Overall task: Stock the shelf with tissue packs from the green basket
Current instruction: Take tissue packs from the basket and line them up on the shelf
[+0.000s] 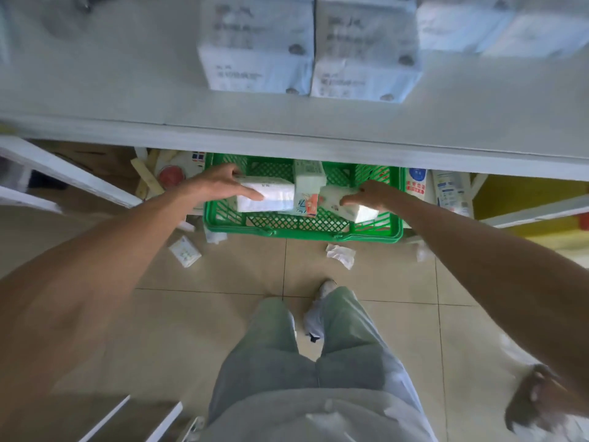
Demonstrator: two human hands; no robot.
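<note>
Green plastic lattice is forming the basket (302,232), which is sitting on the floor tiles directly beneath the front edge of the shelf (127,90). Your left grip (216,183) is holding the left tissue pack (274,199), with the thumb lying across the top face and the fingers reaching over the far edge. Your right grip (373,193) is curling over the right tissue pack (363,213) and hiding most of it. Both packs are sitting within the basket walls; whether either is clear of the bottom cannot be told. The left tissue pack is lying flat, its long axis running side to side, parallel to the shelf edge. The right tissue pack is tilting, its long axis running from far-left to near-right. For a clean lift, be clamping across each pack's short width, drawing it toward you to clear the shelf lip, then turning it to match the stocked packs (255,52) standing on the shelf.
</note>
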